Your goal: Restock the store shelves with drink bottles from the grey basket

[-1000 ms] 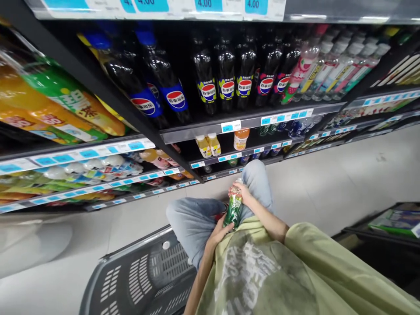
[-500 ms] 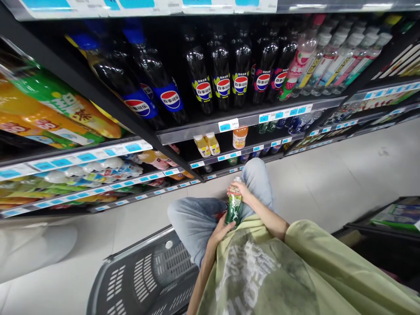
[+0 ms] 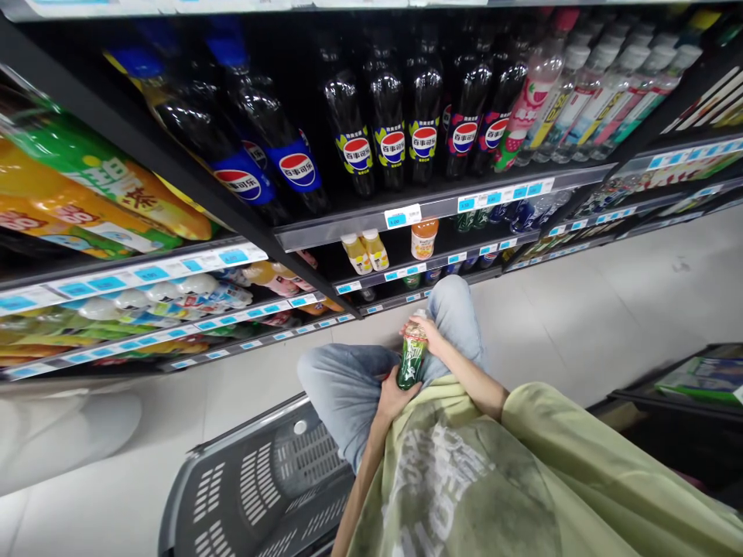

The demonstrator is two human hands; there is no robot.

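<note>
I crouch before drink shelves, my knees in light jeans. A small green bottle [image 3: 412, 357] with a pale cap stands upright between my knees. My right hand [image 3: 433, 339] is wrapped round its upper part near the cap. My left hand [image 3: 393, 396] cups its base from below. A dark plastic shopping basket [image 3: 255, 483] sits on the floor to the left of my legs, and what shows of its inside holds nothing.
Shelves [image 3: 441, 207] ahead carry dark cola bottles [image 3: 388, 124], clear flavoured-water bottles [image 3: 586, 93], and small yellow and orange juice bottles [image 3: 423, 238]. Green and orange drink bottles [image 3: 98, 193] fill the left shelves. Pale floor tiles [image 3: 580, 317] stretch right. A low dark rack [image 3: 690, 383] stands at right.
My hands have stayed on the bottle; my left hand has closed a little more under its base. The view has drifted slightly, so the shelves and basket sit a bit differently in frame.
</note>
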